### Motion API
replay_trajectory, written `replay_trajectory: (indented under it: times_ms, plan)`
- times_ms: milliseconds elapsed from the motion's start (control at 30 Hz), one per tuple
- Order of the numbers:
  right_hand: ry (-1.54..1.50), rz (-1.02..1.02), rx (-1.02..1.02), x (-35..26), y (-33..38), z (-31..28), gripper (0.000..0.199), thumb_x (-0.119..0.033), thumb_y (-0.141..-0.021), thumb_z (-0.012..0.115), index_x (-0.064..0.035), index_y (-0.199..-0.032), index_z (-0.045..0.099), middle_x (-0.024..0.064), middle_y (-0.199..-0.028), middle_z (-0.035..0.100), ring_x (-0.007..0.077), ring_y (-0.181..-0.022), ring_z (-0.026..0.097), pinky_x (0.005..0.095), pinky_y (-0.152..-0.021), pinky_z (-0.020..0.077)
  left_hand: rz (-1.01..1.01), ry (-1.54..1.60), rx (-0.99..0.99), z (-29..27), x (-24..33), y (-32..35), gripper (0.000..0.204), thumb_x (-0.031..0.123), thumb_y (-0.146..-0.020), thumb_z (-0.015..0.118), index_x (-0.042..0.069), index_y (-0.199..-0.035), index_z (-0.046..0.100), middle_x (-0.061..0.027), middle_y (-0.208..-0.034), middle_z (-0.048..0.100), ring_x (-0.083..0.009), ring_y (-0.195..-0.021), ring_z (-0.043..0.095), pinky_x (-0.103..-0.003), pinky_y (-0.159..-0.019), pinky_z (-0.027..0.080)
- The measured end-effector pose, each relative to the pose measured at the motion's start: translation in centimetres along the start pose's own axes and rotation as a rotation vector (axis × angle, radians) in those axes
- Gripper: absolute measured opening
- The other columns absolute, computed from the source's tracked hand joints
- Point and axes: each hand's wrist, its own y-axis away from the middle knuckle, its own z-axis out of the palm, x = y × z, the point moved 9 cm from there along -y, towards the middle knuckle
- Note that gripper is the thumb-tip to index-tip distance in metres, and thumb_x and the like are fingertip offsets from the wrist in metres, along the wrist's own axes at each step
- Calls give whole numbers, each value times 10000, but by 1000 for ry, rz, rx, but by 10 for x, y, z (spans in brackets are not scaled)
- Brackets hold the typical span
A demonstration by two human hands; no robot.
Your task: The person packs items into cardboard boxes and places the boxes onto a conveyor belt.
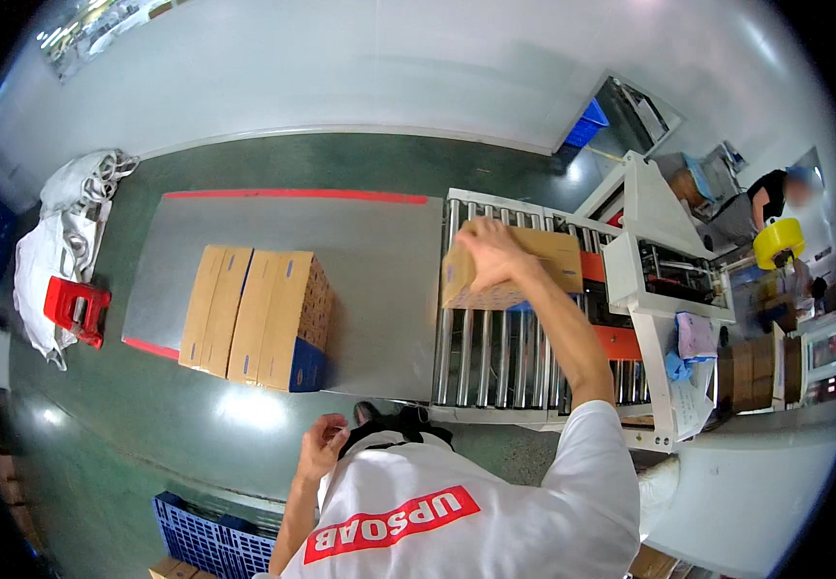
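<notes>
My right hand reaches forward and grips the top left edge of a brown cardboard box that sits on the roller conveyor. Just behind the box, to the right, stands the white box-sealing machine. My left hand hangs near my body over the green floor, fingers loosely curled and apart, holding nothing. Two brown cartons with blue ends lie side by side on the grey metal platform left of the conveyor.
A red pallet-jack part and white sacks lie at the far left. A blue plastic crate stands by my feet. At the right are a yellow tape roll, flat cardboard stacks and another person.
</notes>
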Motion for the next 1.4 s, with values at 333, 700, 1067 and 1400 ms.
replay_trajectory:
  times_ms: [333, 700, 1067, 1400]
  plan:
    - [354, -877, -178, -223, 14, 38, 929, -252, -435, 891, -142, -1297, 564, 262, -1428, 430, 435, -1387, 371, 508, -1181, 288, 79, -109, 62, 2, 39, 2, 289, 86, -912, 692, -48, -1159, 625, -115, -1054, 697, -180, -919, 677, -312, -829, 542]
    - [-208, -760, -69, -237, -6, 1, 992, -255, -661, 819, -202, -1518, 324, 229, -1574, 200, 435, -1427, 293, 502, -1163, 308, 170, -73, 311, -14, 29, 12, 295, 80, -870, 738, -32, -1119, 628, -103, -964, 702, -189, -839, 678, -329, -780, 554]
    - [-1088, 312, 331, -74, -93, 102, 740, -283, -726, 853, -3, -1296, 474, 173, -1261, 523, 256, -1190, 538, 404, -967, 479, 71, 165, 626, -63, 30, -13, 453, 370, -970, 652, -18, -1172, 534, -126, -1029, 634, -191, -888, 611, -328, -761, 517]
    - [-979, 322, 291, -135, -98, 100, 762, -263, -718, 854, -9, -1314, 455, 216, -1316, 437, 356, -1246, 474, 456, -1030, 441, -24, 84, 560, -60, 5, -38, 637, 577, -1005, 487, -3, -767, 598, -80, -681, 609, -170, -665, 582, -319, -606, 460]
